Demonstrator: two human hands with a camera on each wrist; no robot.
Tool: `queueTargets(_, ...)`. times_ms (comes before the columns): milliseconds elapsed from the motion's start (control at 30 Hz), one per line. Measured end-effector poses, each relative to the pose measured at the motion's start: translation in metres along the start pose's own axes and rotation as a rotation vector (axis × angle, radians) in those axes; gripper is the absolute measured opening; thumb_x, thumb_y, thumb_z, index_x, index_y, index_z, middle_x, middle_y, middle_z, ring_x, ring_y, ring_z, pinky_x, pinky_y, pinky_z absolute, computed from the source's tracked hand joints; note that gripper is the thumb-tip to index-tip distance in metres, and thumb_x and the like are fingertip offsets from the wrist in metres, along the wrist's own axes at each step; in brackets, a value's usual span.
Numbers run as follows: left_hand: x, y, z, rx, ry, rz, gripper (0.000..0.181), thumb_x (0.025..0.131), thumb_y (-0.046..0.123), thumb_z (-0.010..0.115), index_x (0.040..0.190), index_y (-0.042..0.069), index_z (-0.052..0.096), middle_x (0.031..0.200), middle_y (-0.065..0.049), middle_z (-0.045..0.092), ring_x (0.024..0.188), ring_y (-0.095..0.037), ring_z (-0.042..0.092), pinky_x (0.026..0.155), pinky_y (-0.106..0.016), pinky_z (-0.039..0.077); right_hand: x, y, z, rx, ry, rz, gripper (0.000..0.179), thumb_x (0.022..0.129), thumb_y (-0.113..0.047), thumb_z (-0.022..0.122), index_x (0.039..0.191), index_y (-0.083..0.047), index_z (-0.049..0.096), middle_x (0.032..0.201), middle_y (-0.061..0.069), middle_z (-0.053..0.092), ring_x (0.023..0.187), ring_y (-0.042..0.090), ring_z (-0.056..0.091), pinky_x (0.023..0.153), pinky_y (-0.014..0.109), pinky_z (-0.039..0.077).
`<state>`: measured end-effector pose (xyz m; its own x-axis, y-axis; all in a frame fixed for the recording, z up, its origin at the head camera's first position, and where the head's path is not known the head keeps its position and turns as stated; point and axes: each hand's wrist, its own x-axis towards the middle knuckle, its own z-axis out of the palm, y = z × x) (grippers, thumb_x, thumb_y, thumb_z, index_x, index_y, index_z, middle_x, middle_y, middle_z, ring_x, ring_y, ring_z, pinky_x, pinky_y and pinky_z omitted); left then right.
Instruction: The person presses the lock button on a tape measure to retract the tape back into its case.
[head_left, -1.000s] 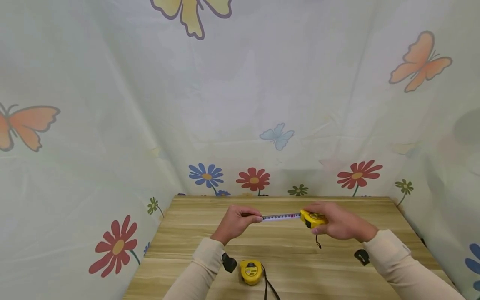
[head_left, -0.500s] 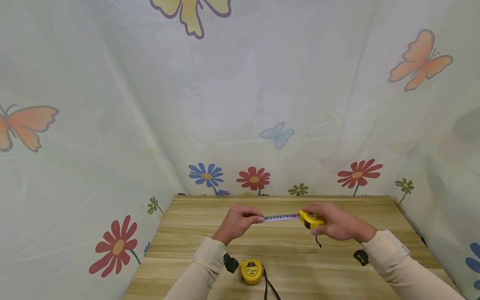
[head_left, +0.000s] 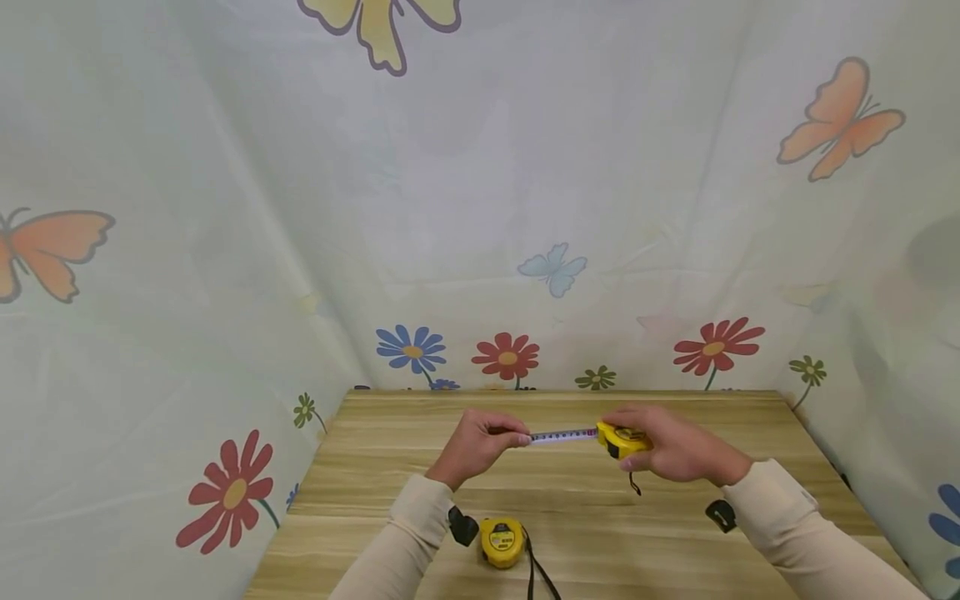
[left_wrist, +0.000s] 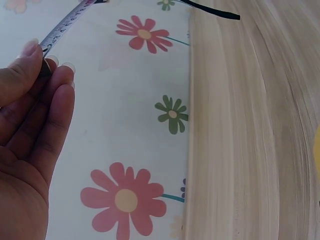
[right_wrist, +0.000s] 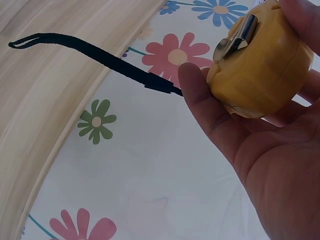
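Above the table my right hand [head_left: 671, 446] grips the yellow case of a tape measure [right_wrist: 262, 65]; its metal belt clip and dark wrist strap [right_wrist: 100, 57] show in the right wrist view. A short length of white blade [head_left: 562, 436] runs out of the case to the left, nearly level. With thumb and fingers my left hand [head_left: 480, 446] pinches the blade's end, and the dark end hook [left_wrist: 46, 67] shows at the fingertips in the left wrist view. A second yellow tape measure [head_left: 502, 542] lies on the table near my left forearm, its black strap trailing toward the front.
The wood-grain table [head_left: 637, 533] ends at a back edge against a pale curtain [head_left: 450, 192] printed with flowers and butterflies. That curtain also closes off both sides. Black wrist mounts [head_left: 462, 527] sit by the cuffs.
My left hand has shifted slightly to the right, toward the case, and the exposed blade is a little shorter. My right hand has barely moved. The second tape measure stays put.
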<state>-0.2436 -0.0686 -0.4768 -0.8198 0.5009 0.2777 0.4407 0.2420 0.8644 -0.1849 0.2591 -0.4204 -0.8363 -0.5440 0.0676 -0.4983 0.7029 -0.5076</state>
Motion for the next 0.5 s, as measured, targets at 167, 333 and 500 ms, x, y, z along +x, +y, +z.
queueTargets(167,0.0008,-0.0016,0.0021,-0.001,0.0,0.003,0.008,0.094,0.018,0.078,0.098,0.014,0.084,0.096,-0.008,0.081,0.083,-0.027,0.073,0.076,-0.028,0.061,-0.0005,-0.0001,0.0003,0.007,-0.004,0.003,0.058,0.093,-0.023,0.079,0.144,-0.003,0.06,0.141,0.016,0.062,0.105,0.018,0.059,0.092,0.037,0.055)
queueTargets(333,0.001,-0.001,0.0031,-0.003,0.0,-0.011,0.008,0.094,0.018,0.079,0.098,0.015,0.084,0.096,-0.007,0.081,0.085,-0.033,0.073,0.075,-0.026,0.061,0.0007,0.0002,0.0015,0.023,-0.012,0.003,0.059,0.094,-0.022,0.079,0.145,-0.001,0.059,0.142,0.018,0.062,0.105,0.019,0.06,0.093,0.04,0.056)
queueTargets(500,0.0011,-0.0027,0.0042,0.007,-0.004,-0.019,0.007,0.094,0.018,0.079,0.098,0.016,0.084,0.096,-0.006,0.081,0.084,-0.031,0.072,0.076,-0.028,0.061,0.0009,0.0014,0.0032,0.005,-0.008,-0.003,0.057,0.093,-0.022,0.079,0.144,-0.002,0.06,0.141,0.017,0.062,0.104,0.018,0.059,0.092,0.038,0.055)
